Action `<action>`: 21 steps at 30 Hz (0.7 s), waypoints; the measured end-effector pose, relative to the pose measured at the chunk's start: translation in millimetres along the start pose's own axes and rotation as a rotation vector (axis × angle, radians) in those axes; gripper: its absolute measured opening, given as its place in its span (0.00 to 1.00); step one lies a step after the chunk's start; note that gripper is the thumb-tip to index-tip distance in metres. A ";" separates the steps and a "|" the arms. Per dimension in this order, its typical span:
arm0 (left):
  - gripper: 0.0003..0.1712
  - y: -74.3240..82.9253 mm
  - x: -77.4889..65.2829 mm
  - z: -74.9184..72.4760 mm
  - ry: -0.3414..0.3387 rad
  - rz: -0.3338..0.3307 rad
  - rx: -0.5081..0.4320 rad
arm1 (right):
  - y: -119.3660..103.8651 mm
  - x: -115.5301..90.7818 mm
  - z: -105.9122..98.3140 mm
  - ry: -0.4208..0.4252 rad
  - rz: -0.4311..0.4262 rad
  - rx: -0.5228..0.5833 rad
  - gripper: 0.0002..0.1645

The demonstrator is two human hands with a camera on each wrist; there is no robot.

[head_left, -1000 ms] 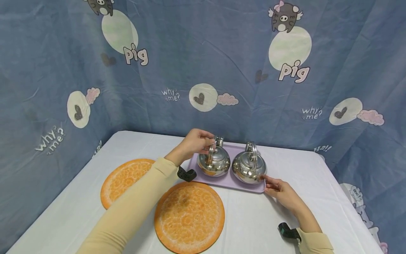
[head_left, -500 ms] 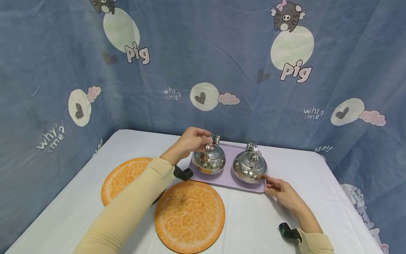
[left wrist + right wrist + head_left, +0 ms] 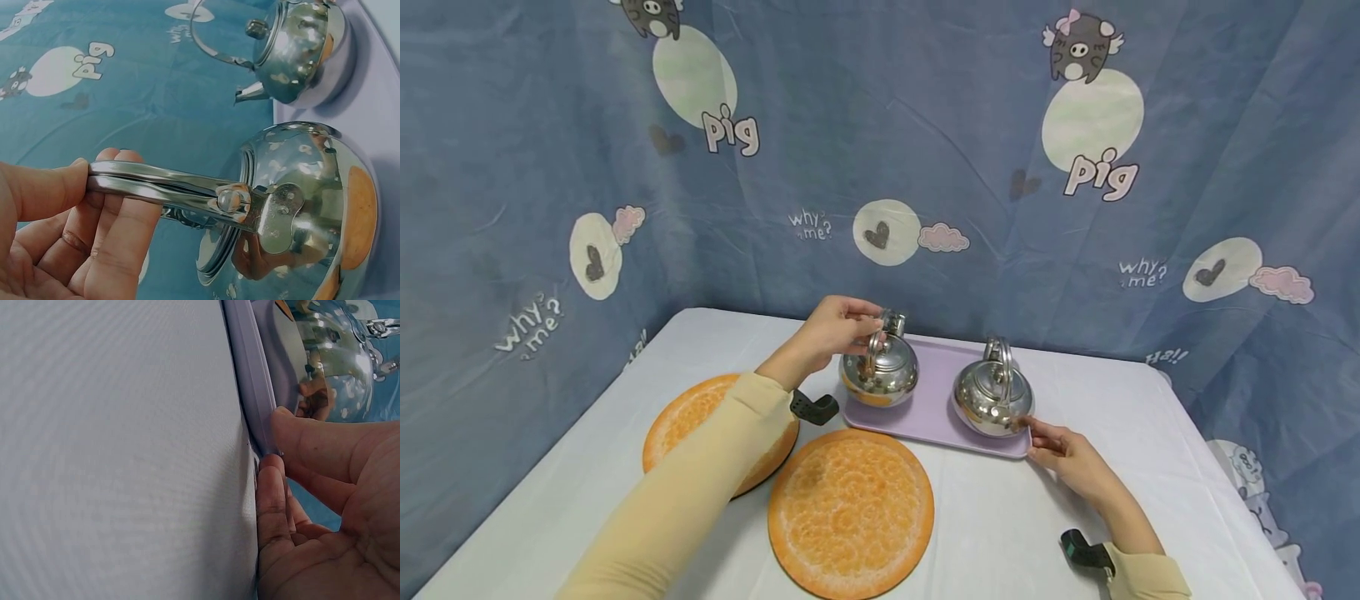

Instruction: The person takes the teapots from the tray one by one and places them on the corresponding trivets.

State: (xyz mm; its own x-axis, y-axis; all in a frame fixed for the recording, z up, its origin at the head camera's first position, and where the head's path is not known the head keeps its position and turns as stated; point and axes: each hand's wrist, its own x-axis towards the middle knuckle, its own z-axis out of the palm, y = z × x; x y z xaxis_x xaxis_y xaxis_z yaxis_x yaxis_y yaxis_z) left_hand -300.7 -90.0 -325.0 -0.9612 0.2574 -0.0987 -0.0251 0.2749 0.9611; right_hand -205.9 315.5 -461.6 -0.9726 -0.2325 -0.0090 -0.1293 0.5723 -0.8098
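Note:
My left hand (image 3: pixel 831 333) pinches the arched handle (image 3: pixel 150 184) of the left shiny steel kettle (image 3: pixel 883 383) between thumb and fingers. That kettle is upright over the left end of a lilac tray (image 3: pixel 936 379); whether its base touches the tray I cannot tell. A matching kettle (image 3: pixel 988 400) stands on the tray's right end, with its handle up and spout toward the back. At the tray's front right corner, my right hand (image 3: pixel 1071 458) holds the rim between thumb and fingers, as the right wrist view shows, close beside the right kettle.
Two round orange-slice mats lie on the white tablecloth (image 3: pixel 992 525): one mat (image 3: pixel 850 508) in front of the tray, the other mat (image 3: pixel 688 412) farther left, partly under my left sleeve (image 3: pixel 700 475). A blue printed curtain (image 3: pixel 820 150) hangs behind the table.
My left hand has moved left with the left kettle, widening the gap between the two kettles. My right hand keeps its hold on the tray corner; the right kettle stays in place.

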 end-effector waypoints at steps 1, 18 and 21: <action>0.24 -0.1 -1.3 -2.3 0.002 0.000 -0.002 | 0.0 0.0 0.3 0.000 0.001 -0.001 0.36; 0.27 -5.4 -26.8 -47.8 0.029 0.020 0.004 | -0.1 -0.5 1.4 -0.007 0.023 0.007 0.36; 0.27 -7.1 -32.0 -56.5 0.040 0.020 0.006 | -0.9 -1.2 1.7 -0.008 0.019 0.007 0.35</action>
State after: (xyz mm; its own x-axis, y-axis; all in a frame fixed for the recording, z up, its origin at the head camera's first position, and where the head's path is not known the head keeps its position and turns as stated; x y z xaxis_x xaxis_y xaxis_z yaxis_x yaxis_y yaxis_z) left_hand -285.3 -152.5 -314.1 -0.9718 0.2256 -0.0691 -0.0043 0.2758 0.9612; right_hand -204.2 314.0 -461.9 -0.9733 -0.2275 -0.0294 -0.1090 0.5716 -0.8133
